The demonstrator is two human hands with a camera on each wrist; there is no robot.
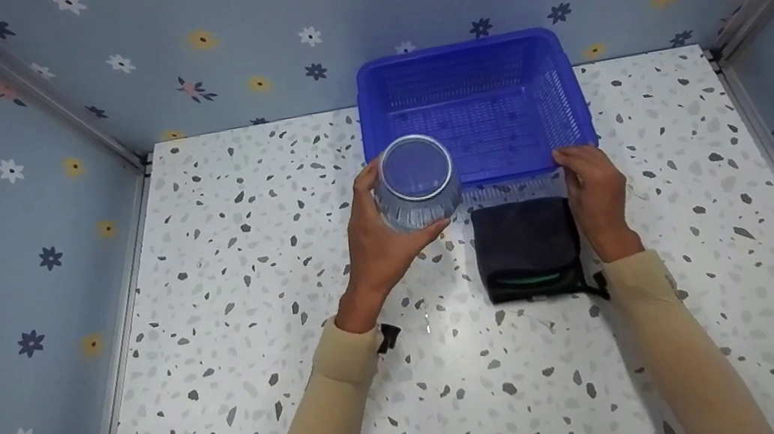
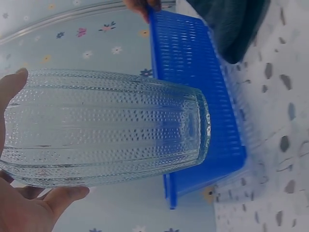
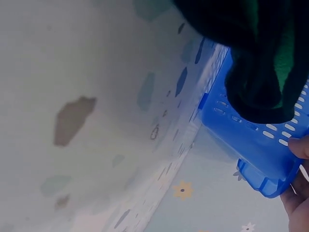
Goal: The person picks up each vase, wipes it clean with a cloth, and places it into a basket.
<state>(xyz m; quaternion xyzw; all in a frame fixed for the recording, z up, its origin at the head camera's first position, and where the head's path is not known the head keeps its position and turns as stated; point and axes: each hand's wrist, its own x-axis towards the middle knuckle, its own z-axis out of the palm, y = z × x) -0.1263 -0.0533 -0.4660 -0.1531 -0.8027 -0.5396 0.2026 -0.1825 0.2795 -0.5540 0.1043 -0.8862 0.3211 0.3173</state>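
Observation:
My left hand (image 1: 384, 236) holds a clear glass tumbler (image 1: 422, 208) with thumb and fingers spread round its side. In the left wrist view the tumbler (image 2: 111, 128) shows vertical ribs with rows of small raised dots, and a thick base. It is held over the near left part of a blue plastic basket (image 1: 476, 180), overlapping its rim in the head view. My right hand (image 1: 595, 191) pinches the basket's rim at the near right corner. In the right wrist view the thumb lies on the basket wall (image 3: 251, 145) and the fingers are beyond it.
A dark folded cloth (image 1: 527, 243) with a green inner part lies just in front of the basket, beside my right wrist. The white speckled tabletop (image 1: 250, 266) is bounded by flower-patterned panels (image 1: 270, 29) at the back and both sides.

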